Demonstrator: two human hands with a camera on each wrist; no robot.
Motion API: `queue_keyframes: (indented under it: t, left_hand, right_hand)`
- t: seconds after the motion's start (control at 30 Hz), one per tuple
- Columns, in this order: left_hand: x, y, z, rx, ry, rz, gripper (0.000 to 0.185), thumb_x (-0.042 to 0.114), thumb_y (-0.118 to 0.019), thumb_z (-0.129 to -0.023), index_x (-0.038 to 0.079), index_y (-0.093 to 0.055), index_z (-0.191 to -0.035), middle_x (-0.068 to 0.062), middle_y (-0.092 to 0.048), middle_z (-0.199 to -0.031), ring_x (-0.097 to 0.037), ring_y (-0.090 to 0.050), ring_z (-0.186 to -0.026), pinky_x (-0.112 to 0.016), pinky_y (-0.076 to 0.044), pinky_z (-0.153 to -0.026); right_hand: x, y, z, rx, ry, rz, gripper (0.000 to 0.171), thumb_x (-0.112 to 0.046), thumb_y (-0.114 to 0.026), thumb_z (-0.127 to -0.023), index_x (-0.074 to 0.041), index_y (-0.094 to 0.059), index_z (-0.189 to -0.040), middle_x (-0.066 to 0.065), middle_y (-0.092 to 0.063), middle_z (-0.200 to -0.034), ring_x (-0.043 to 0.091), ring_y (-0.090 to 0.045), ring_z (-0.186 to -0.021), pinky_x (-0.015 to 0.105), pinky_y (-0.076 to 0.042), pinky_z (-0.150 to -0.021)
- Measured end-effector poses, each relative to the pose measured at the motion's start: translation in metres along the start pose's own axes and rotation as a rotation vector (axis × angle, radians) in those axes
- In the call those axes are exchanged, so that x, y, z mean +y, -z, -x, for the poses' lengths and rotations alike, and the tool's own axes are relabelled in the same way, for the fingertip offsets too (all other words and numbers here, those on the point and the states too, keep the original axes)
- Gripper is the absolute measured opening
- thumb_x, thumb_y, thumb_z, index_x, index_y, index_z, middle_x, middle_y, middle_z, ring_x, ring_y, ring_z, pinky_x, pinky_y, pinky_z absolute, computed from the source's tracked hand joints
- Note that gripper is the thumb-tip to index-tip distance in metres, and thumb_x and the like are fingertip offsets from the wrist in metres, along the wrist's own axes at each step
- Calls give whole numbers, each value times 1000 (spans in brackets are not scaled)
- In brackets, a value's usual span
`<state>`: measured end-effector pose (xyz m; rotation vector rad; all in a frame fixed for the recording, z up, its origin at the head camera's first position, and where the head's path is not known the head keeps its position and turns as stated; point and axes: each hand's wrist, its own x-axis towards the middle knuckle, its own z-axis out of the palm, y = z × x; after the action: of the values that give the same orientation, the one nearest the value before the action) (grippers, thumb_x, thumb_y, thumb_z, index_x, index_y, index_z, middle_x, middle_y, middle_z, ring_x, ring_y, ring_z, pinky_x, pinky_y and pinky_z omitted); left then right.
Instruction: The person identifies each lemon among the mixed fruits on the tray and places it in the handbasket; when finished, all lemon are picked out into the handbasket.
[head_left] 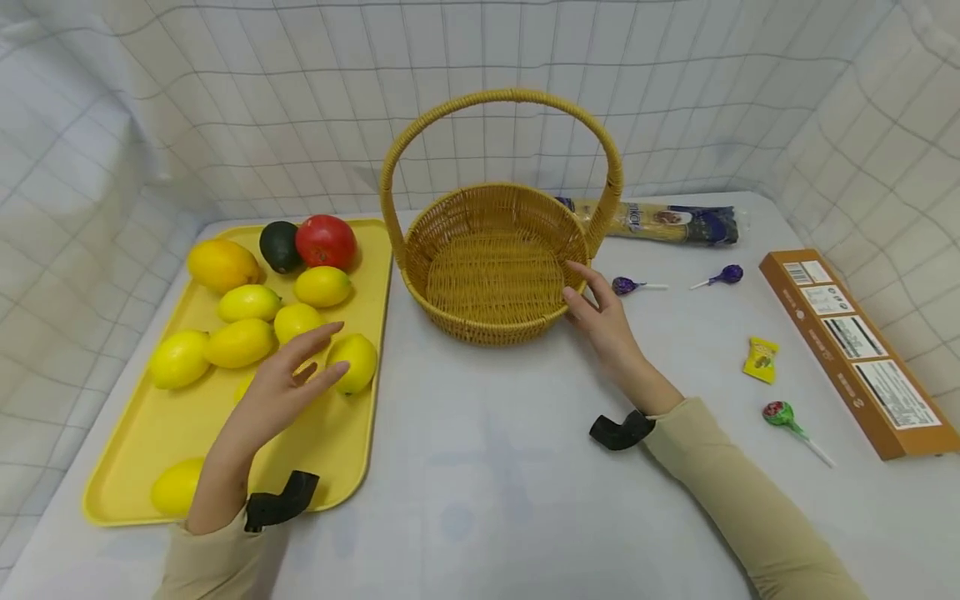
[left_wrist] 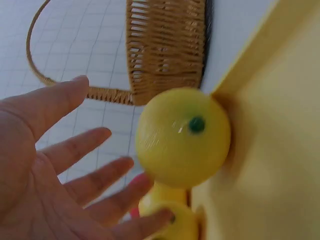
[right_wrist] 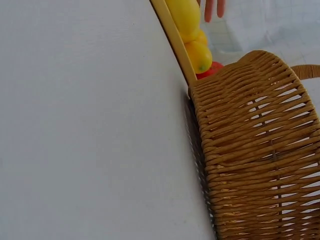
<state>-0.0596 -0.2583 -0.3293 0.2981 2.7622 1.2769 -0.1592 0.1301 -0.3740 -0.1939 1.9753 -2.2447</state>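
My left hand [head_left: 273, 392] hovers over the yellow tray [head_left: 337, 450], fingers spread and holding nothing. Closest to it is a lemon [head_left: 362, 364] at the tray's right edge; in the left wrist view this lemon [left_wrist: 175, 142] lies just beyond the fingertips, apart from them. An upright wicker basket [head_left: 495, 333] with a tall hoop handle stands right of the tray, with nothing inside. At its right rim, my right hand [head_left: 611, 333] has loosely extended fingers against or close to the wicker; firm contact cannot be told. The right wrist view shows the basket wall [right_wrist: 260, 165] but not that hand.
Several more lemons [head_left: 240, 343], a mango-like fruit [head_left: 222, 265], a dark avocado [head_left: 281, 247] and a red fruit [head_left: 326, 242] share the tray. To the right lie a noodle pack [head_left: 667, 223], purple lollipops [head_left: 624, 286], a yellow candy [head_left: 761, 360], a green lollipop [head_left: 778, 413] and an orange-brown box [head_left: 855, 350].
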Motion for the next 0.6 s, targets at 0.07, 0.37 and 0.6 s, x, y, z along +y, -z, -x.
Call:
queue_keyframes:
  t: [0.07,0.37,0.6]
  left_hand:
    - [1,-9,-9,-46,32,-27,63,27,-61,-92,2,-33,-144,-23,-24,-147,-44,-23,-131,-64,-25,-97]
    - [-2,-23,-14,28,89,-70,67,20,-70,-86,3,-37,-142,-24,-35,-140,-42,-31,-125,-58,-24,-100]
    - [54,-18,-33,35,-19,241,64,18,-68,-87,16,-38,-144,-4,-33,-145,-32,-35,-124,-41,-40,-94]
  right_hand:
    - [3,0,0,0,26,-42,50,-18,-50,-98,-8,-33,-145,2,-9,-154,30,-29,-133,45,-35,-99]
    - [10,-4,-2,5,71,-113,48,-15,-49,-99,-8,-35,-144,2,-9,-154,33,-29,-132,47,-36,-98]
    - [12,-1,-1,19,71,-100,48,-18,-49,-98,-9,-35,-144,1,-10,-154,32,-29,-133,47,-37,-97]
